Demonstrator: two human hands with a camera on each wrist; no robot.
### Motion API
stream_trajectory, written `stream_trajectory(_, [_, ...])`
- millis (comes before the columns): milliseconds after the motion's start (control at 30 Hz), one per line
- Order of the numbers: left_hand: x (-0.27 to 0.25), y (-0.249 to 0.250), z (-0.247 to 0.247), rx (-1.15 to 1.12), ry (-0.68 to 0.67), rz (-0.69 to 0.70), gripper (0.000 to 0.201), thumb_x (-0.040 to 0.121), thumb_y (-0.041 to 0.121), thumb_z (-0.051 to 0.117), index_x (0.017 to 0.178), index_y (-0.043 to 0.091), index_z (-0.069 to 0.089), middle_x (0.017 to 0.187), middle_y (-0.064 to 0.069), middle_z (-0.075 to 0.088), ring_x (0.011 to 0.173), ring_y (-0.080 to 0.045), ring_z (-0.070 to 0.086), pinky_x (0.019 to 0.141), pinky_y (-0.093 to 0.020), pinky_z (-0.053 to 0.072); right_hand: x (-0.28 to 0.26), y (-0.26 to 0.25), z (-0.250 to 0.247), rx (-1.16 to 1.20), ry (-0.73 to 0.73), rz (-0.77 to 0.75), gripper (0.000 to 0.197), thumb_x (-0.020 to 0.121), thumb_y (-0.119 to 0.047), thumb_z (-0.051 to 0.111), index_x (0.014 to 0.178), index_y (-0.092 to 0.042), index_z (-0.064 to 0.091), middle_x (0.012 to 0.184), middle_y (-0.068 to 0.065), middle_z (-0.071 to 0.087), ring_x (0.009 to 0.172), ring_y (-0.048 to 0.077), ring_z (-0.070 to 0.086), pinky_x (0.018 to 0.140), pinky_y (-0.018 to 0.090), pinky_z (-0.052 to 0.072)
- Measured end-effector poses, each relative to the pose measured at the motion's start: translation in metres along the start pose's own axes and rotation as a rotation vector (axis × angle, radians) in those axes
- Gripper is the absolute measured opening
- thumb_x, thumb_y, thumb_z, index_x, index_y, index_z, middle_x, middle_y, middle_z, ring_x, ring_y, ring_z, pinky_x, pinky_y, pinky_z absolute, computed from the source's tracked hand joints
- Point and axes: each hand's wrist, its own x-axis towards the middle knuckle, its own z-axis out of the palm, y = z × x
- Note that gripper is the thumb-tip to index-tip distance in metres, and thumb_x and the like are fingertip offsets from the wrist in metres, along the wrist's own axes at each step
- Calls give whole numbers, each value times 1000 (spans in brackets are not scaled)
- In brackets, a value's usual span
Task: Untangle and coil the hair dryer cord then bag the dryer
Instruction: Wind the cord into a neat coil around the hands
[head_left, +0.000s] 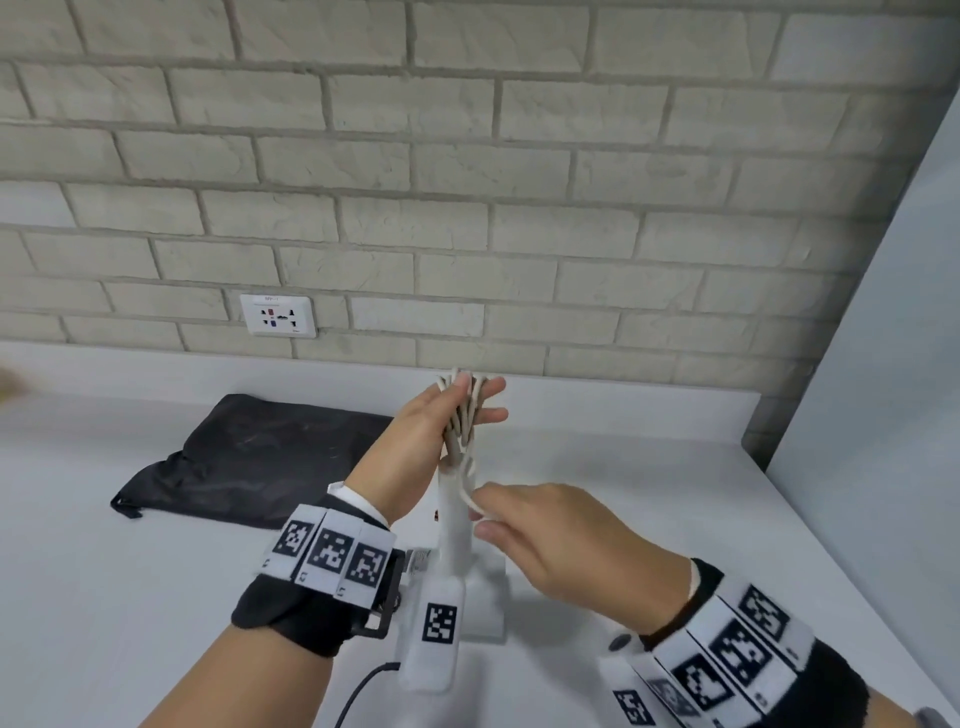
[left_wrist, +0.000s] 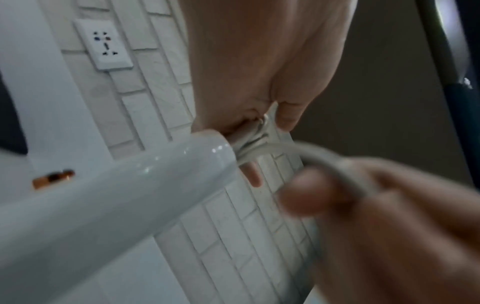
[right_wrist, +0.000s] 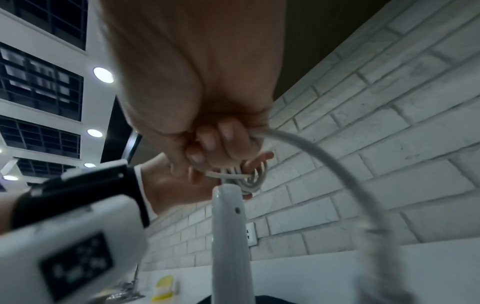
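Note:
A white hair dryer (head_left: 456, 530) stands on the white counter with its handle pointing up. Its pale cord (head_left: 462, 415) is gathered in several loops just above the handle's end. My left hand (head_left: 457, 405) holds that bundle, thumb pressing the loops (left_wrist: 255, 142) against the palm while two fingers stick out to the right. My right hand (head_left: 480, 514) sits lower and to the right, pinching one loose strand (right_wrist: 324, 156) that arcs away from the bundle. A black fabric bag (head_left: 249, 457) lies flat on the counter to the left, behind my left wrist.
A brick wall with a white socket (head_left: 278, 315) runs along the counter's back edge. A pale panel (head_left: 883, 364) closes off the right side. A small brown object (left_wrist: 53, 178) lies on the counter near the dryer.

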Motion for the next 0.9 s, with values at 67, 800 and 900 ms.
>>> stream_trajectory(67, [-3,2,2,162,-60,1,73,81,71,22,106,22,68,111,9,70,104,-11,64,99,-33,41,2,-2,-12,-33,144,-115,36,93,-38,32,99,-13,57,85,3,66,76,24,61,59,33,48])
stream_trajectory(800, [-14,1,3,280,-23,182,18,92,17,49,102,3,56,70,0,53,56,5,51,56,-8,42,34,65,-36,831,118,219,14,91,-17,52,102,-16,61,73,-12,54,51,1,44,51,14,37])
stream_trajectory(900, [-13,1,2,306,-2,189,22,93,20,48,100,0,54,69,0,52,54,4,50,54,-8,40,11,90,-23,744,62,287,16,91,-6,50,90,-16,63,81,0,59,69,3,55,68,13,44])
